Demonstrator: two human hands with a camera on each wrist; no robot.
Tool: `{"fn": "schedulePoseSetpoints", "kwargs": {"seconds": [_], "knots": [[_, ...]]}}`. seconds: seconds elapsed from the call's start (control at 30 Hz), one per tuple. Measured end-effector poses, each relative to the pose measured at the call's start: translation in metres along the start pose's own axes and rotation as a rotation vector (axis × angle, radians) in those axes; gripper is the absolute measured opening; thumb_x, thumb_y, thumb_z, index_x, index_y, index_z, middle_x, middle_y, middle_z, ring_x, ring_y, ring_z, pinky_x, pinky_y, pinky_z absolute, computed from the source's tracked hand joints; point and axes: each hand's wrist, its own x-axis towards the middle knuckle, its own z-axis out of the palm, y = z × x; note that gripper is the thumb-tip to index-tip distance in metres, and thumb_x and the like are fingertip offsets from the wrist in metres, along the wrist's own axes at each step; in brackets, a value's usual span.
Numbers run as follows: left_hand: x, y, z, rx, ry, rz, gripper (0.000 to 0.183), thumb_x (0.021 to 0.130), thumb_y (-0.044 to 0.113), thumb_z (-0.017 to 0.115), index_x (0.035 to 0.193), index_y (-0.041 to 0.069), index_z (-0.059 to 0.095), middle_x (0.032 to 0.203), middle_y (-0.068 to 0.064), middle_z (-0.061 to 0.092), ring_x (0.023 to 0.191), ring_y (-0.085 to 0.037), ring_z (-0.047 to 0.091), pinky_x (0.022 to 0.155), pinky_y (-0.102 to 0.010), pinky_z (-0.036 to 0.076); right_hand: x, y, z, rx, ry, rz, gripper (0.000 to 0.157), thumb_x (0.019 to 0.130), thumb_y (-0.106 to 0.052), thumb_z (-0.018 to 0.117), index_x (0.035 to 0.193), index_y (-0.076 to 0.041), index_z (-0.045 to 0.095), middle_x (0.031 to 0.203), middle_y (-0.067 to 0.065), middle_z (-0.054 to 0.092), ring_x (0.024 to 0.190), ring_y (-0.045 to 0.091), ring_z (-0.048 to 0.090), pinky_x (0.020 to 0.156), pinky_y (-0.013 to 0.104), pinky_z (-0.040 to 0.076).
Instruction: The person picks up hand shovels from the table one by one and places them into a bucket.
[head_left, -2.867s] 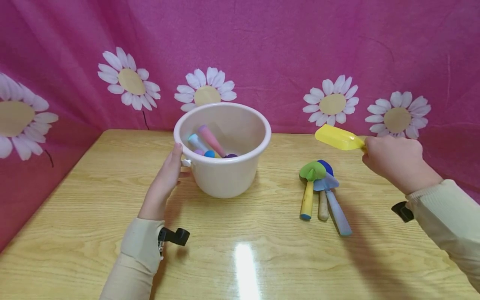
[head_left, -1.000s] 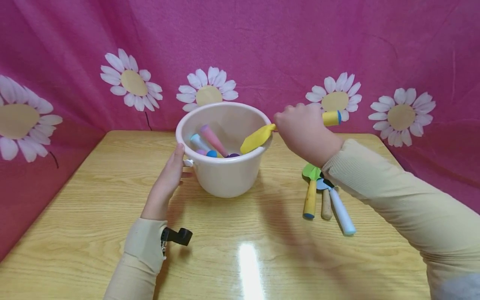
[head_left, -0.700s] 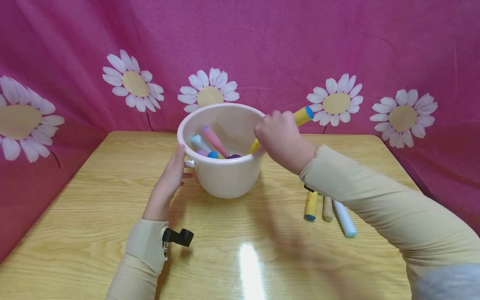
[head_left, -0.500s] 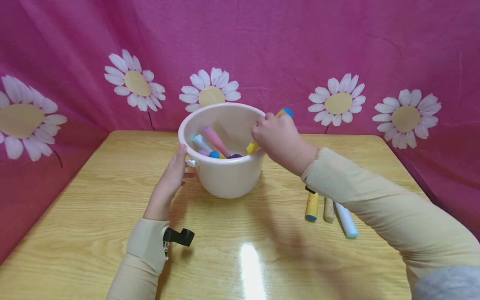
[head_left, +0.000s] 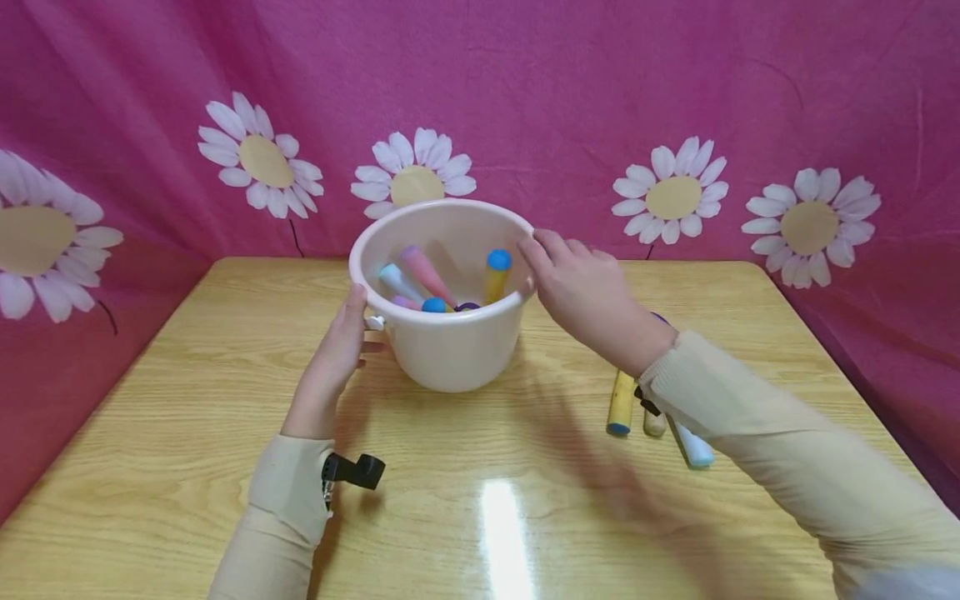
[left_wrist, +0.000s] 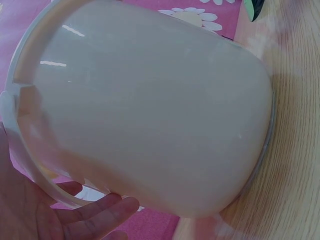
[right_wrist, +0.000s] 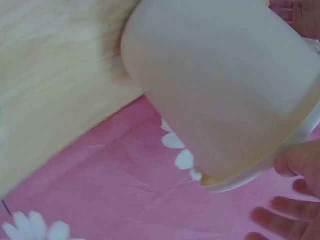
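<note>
A cream-white bucket (head_left: 457,354) stands upright on the table. At its left rim my left hand (head_left: 333,362) holds on, the thumb over the edge and the fingers below along the outside. My right hand (head_left: 588,292) is at the right rim with no tool in it; in the right wrist view its thumb meets the rim and the fingers are spread. Inside the bucket, the yellow trowel's handle (head_left: 497,279) with a blue end leans against the wall, its blade hidden. A pink-purple handle (head_left: 427,275), a pale blue handle (head_left: 397,282) and other pieces lie beside it.
Right of the bucket, partly under my right arm, lie a yellow handle (head_left: 620,406), a wooden handle (head_left: 654,423) and a light blue handle (head_left: 696,448); their blades are mostly hidden. A pink flowered cloth (head_left: 525,108) hangs behind the wooden table (head_left: 420,500).
My right hand has carried the yellow trowel from the right into the bucket, let it go, and drawn back to the right rim. My left hand has stayed at the left rim.
</note>
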Motion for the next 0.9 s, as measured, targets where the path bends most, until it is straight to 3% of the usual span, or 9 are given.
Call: {"fn": "schedulePoseSetpoints", "kwargs": {"seconds": [0.1, 0.2, 0.37, 0.73, 0.9], "knots": [[0.0, 0.0, 0.0, -0.003, 0.005, -0.01, 0.07, 0.091, 0.058, 0.005, 0.143, 0.012, 0.013, 0.115, -0.025, 0.04, 0.102, -0.048, 0.049, 0.071, -0.05, 0.036, -0.01, 0.009, 0.004, 0.053, -0.073, 0.107, 0.036, 0.078, -0.008, 0.063, 0.111, 0.001, 0.05, 0.094, 0.016, 0.058, 0.071, 0.03, 0.058, 0.046, 0.039, 0.046], [0.0, 0.001, 0.001, -0.004, 0.008, -0.021, 0.071, 0.09, 0.059, 0.005, 0.144, 0.012, 0.013, 0.118, -0.025, 0.039, 0.103, -0.048, 0.049, 0.078, -0.059, 0.033, -0.02, 0.018, 0.008, 0.083, -0.178, 0.172, 0.028, 0.076, -0.007, 0.064, 0.098, 0.002, 0.05, 0.078, 0.013, 0.055, 0.058, 0.026, 0.054, 0.041, 0.038, 0.043], [0.0, 0.001, 0.0, 0.0, -0.001, -0.013, 0.071, 0.089, 0.06, 0.005, 0.144, 0.014, 0.012, 0.122, -0.026, 0.037, 0.104, -0.048, 0.048, 0.08, -0.061, 0.031, -0.038, 0.03, 0.012, 0.093, -0.252, 0.229, 0.02, 0.075, -0.006, 0.063, 0.085, 0.001, 0.048, 0.062, 0.008, 0.046, 0.047, 0.022, 0.048, 0.038, 0.036, 0.039], [0.0, 0.002, -0.002, -0.009, -0.008, 0.001, 0.069, 0.091, 0.058, 0.005, 0.143, 0.013, 0.013, 0.122, -0.026, 0.037, 0.104, -0.049, 0.048, 0.081, -0.063, 0.03, -0.07, 0.044, 0.011, 0.123, -0.406, 0.328, 0.034, 0.078, -0.01, 0.063, 0.104, 0.007, 0.048, 0.056, 0.004, 0.046, 0.043, 0.017, 0.044, 0.037, 0.032, 0.037], [0.0, 0.002, -0.002, -0.01, -0.008, 0.002, 0.07, 0.091, 0.058, 0.005, 0.143, 0.012, 0.013, 0.122, -0.026, 0.037, 0.104, -0.049, 0.047, 0.081, -0.062, 0.031, -0.087, 0.051, 0.014, 0.14, -0.416, 0.359, 0.036, 0.078, -0.011, 0.064, 0.103, 0.009, 0.047, 0.058, 0.006, 0.049, 0.045, 0.02, 0.047, 0.039, 0.037, 0.039]]}}
